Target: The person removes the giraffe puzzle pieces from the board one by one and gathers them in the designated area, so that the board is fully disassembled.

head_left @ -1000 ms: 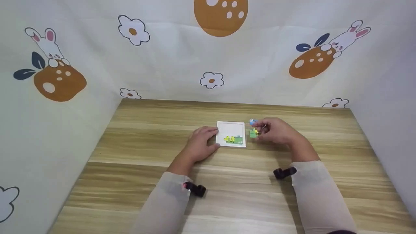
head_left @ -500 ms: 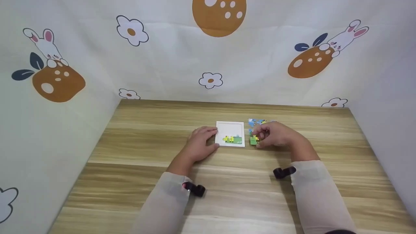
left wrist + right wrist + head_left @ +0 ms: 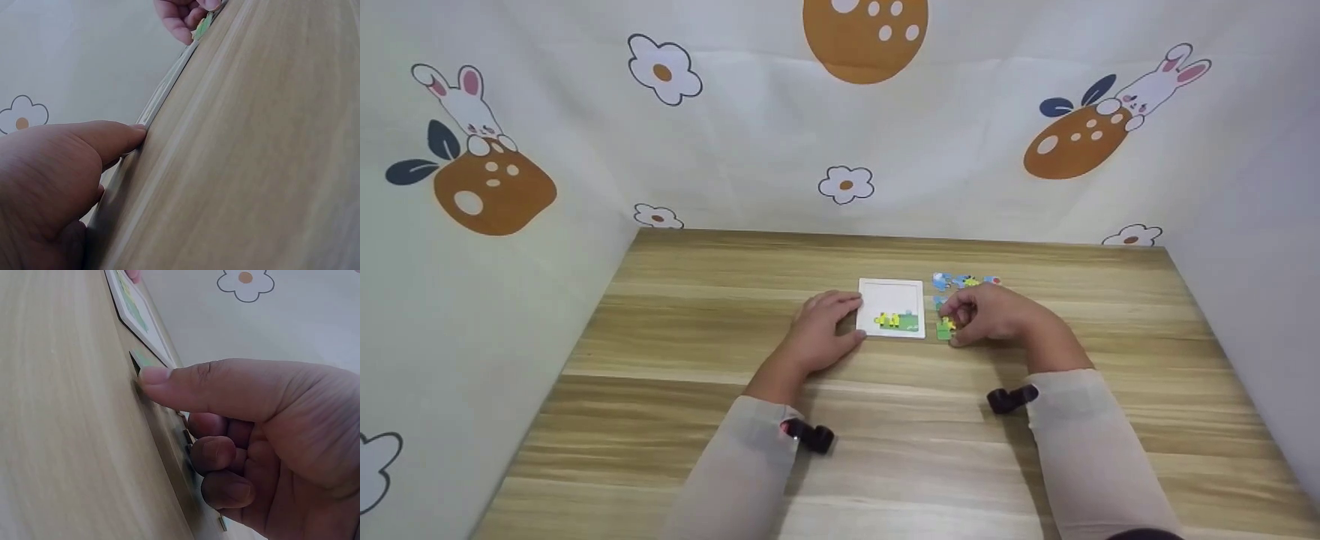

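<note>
A white square puzzle tray (image 3: 889, 296) lies flat on the wooden table, with joined green and yellow pieces in its lower right part. My left hand (image 3: 821, 330) rests at the tray's left edge; its straight thumb touches that edge in the left wrist view. Just right of the tray, my right hand (image 3: 997, 311) pinches a green and yellow puzzle piece (image 3: 943, 331) between thumb and finger. That green piece (image 3: 140, 359) is tilted, one edge raised off the table, in the right wrist view. The fingertip behind it is hidden there.
Several loose puzzle pieces lie beyond my right hand, among them a blue one (image 3: 940, 281) and a yellow and blue one (image 3: 970, 282). Another blue-green piece (image 3: 939, 302) shows beside its fingertips. A patterned cloth wall (image 3: 765, 150) stands behind the table.
My right hand has come slightly nearer to me, bringing the green and yellow piece along. More loose pieces now show behind it. The left hand and tray keep their place.
</note>
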A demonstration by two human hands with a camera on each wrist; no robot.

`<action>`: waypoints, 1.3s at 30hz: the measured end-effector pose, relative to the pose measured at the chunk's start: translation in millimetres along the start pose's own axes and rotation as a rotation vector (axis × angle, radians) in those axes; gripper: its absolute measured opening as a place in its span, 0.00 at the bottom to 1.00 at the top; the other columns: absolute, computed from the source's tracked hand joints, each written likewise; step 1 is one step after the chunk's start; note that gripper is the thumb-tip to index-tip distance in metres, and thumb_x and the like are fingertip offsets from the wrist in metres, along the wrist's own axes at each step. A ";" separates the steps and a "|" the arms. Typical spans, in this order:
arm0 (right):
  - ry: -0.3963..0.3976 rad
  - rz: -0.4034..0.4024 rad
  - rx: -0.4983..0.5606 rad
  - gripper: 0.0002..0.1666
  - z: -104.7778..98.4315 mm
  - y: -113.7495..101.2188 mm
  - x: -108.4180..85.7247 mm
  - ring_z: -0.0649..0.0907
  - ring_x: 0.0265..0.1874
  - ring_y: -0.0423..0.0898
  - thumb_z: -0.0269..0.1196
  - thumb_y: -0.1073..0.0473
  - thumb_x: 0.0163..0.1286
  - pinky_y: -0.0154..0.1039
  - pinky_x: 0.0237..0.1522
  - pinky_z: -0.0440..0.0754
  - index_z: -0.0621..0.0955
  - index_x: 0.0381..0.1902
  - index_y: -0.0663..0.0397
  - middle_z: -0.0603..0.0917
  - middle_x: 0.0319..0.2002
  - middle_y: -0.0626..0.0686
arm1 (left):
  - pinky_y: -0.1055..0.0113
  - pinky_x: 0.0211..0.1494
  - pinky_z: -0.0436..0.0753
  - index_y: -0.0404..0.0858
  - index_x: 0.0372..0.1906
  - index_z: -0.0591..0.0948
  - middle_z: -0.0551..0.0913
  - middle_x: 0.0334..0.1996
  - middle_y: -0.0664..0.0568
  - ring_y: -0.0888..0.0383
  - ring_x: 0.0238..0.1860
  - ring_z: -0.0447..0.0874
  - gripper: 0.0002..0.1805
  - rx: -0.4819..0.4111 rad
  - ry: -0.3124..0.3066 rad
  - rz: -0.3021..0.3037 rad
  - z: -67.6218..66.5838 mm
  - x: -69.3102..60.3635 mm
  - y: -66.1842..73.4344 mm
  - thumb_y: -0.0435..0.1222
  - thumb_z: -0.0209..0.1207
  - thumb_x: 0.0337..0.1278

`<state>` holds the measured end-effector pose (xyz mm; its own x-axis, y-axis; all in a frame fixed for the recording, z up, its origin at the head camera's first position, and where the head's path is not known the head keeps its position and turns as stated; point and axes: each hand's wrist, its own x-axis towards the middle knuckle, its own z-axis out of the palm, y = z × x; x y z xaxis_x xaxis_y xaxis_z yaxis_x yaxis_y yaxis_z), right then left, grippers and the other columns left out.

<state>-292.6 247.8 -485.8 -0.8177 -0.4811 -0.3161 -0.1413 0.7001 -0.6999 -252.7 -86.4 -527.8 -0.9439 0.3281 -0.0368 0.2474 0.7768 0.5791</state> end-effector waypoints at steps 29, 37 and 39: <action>0.155 -0.130 -0.147 0.23 57.2 -70.8 35.1 0.83 0.48 0.50 0.75 0.59 0.66 0.48 0.56 0.83 0.87 0.60 0.54 0.86 0.53 0.54 | 0.40 0.88 0.55 0.48 0.77 0.76 0.72 0.80 0.57 0.47 0.85 0.59 0.33 -0.007 0.012 0.036 -0.7 1.2 -0.4 0.51 0.65 0.72; 0.121 -0.164 -0.205 0.21 60.6 -63.2 39.1 0.83 0.49 0.50 0.74 0.60 0.67 0.52 0.61 0.84 0.88 0.58 0.56 0.88 0.51 0.55 | 0.37 0.85 0.58 0.46 0.76 0.77 0.74 0.78 0.56 0.46 0.84 0.62 0.32 0.003 0.036 0.063 -0.4 0.8 -1.1 0.49 0.66 0.71; 0.115 -0.160 -0.211 0.21 61.1 -63.3 40.0 0.83 0.49 0.49 0.74 0.60 0.67 0.52 0.61 0.84 0.89 0.58 0.56 0.88 0.51 0.55 | 0.38 0.86 0.58 0.46 0.76 0.77 0.74 0.79 0.57 0.47 0.84 0.61 0.32 0.006 0.033 0.054 -0.5 0.8 -1.1 0.49 0.66 0.71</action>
<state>-282.3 152.0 -493.3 -0.8317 -0.5400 -0.1289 -0.3770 0.7198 -0.5829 -253.8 -87.3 -528.0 -0.9359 0.3517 0.0208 0.2990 0.7618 0.5747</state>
